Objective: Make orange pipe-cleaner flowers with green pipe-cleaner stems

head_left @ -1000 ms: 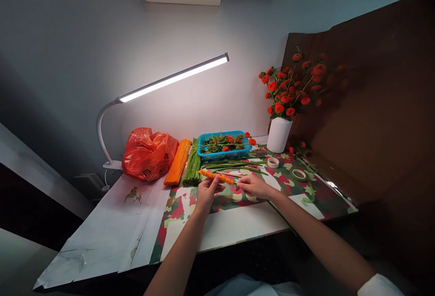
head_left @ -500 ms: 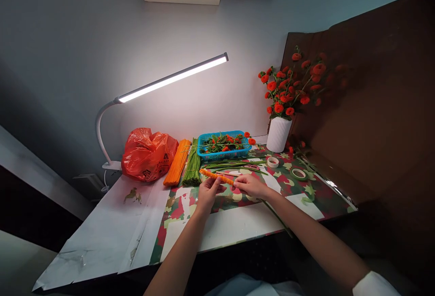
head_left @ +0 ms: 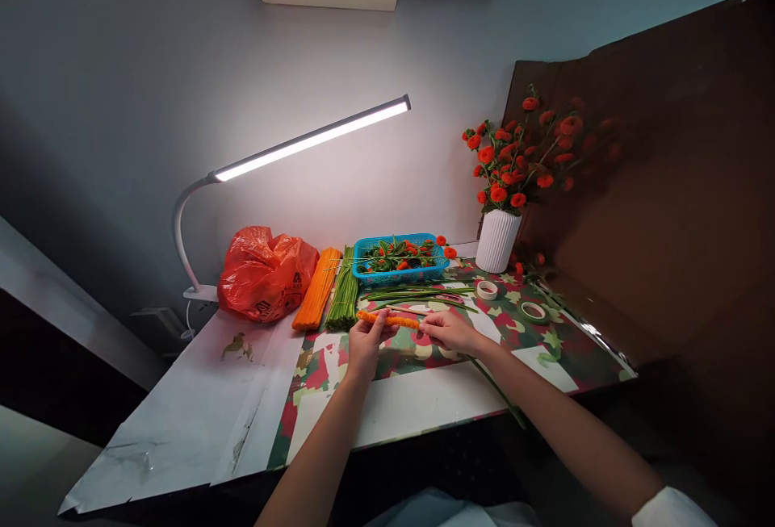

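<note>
Between my two hands stretches a fuzzy orange pipe cleaner (head_left: 400, 321), thick and ridged as if coiled, held just above the table. My left hand (head_left: 366, 341) pinches it toward its left end with thumb and fingers. At the other end, the fingertips of my right hand (head_left: 448, 332) close on it. A green stem (head_left: 493, 382) slants out from below my right forearm past the table's front edge; whether a hand touches it is hidden. Behind my hands lie loose green stems (head_left: 417, 293).
Bundles of orange pipe cleaners (head_left: 316, 291) and green pipe cleaners (head_left: 342, 293) lie beside a red plastic bag (head_left: 263, 277). A blue basket (head_left: 400, 275) holds orange flowers. Tape rolls (head_left: 487, 290) lie right, before a white vase (head_left: 498, 242). A lit lamp (head_left: 315, 138) overhangs the table.
My left hand has shifted slightly left and turned, and the orange pipe cleaner now lies more level. My right hand keeps its pinch at the right end. The view has moved slightly.
</note>
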{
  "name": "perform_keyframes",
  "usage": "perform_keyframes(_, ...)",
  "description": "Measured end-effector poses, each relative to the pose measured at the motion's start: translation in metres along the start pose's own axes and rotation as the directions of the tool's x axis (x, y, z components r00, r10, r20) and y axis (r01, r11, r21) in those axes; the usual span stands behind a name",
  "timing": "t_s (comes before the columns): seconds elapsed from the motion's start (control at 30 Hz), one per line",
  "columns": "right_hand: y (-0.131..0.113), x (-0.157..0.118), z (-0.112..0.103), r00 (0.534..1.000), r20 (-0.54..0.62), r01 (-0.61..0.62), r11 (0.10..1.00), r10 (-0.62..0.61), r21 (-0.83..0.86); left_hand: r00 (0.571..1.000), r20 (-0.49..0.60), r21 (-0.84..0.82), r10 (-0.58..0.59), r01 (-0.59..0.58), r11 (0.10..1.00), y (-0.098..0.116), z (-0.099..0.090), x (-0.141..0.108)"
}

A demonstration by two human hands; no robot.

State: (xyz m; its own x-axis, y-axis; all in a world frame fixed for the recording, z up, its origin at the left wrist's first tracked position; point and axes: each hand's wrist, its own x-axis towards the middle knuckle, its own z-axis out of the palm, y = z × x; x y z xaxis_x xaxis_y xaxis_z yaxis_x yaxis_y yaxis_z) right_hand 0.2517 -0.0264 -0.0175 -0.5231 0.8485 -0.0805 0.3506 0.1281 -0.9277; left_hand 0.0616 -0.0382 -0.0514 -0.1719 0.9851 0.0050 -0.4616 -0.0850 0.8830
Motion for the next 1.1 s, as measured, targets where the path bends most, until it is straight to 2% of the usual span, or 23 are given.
perform_keyframes(0.27, 0.003, 0.003, 0.001, 1.000, -0.006, -0.002, 1.000, 0.002, 0.012, 0.998, 0.041, 0.007, -0.044, 0.044, 0.999, -0.001, 0.001, 0.000)
perform_keyframes(0.33, 0.004, 0.005, 0.005, 1.000, -0.002, -0.005, 0.999, 0.005, 0.035, 0.998, 0.053, -0.038, -0.039, 0.041, 0.998, 0.000, 0.002, 0.000)
perform_keyframes(0.4, 0.006, 0.008, 0.012, 1.000, -0.002, 0.002, 0.998, -0.002, 0.068, 0.995, 0.085, -0.151, -0.061, 0.073, 0.986, 0.002, 0.003, 0.000)
perform_keyframes(0.53, 0.009, 0.014, 0.037, 0.999, 0.000, -0.034, 0.987, 0.034, 0.158, 0.969, 0.215, -0.442, -0.119, 0.206, 0.873, 0.009, 0.000, 0.001)
perform_keyframes(0.63, 0.009, 0.012, 0.058, 0.998, 0.023, -0.065, 0.969, 0.061, 0.237, 0.966, 0.236, -0.613, -0.102, 0.229, 0.756, 0.012, -0.006, 0.002)
perform_keyframes(0.73, 0.007, 0.006, 0.073, 0.995, 0.060, -0.099, 0.953, 0.085, 0.288, 0.970, 0.210, -0.687, -0.122, 0.235, 0.688, 0.012, -0.012, 0.005)
perform_keyframes(0.83, 0.004, 0.002, 0.081, 0.993, 0.059, -0.119, 0.946, 0.106, 0.302, 0.963, 0.217, -0.694, -0.161, 0.268, 0.668, 0.010, -0.013, 0.006)
perform_keyframes(0.97, 0.002, 0.003, 0.090, 0.996, -0.004, -0.084, 0.951, 0.089, 0.297, 0.954, 0.230, -0.686, -0.189, 0.297, 0.664, 0.009, -0.012, 0.006)
perform_keyframes(1.1, 0.007, 0.008, 0.102, 0.985, -0.161, -0.006, 0.948, 0.061, 0.318, 0.954, 0.231, -0.665, -0.192, 0.299, 0.685, 0.008, -0.012, 0.006)
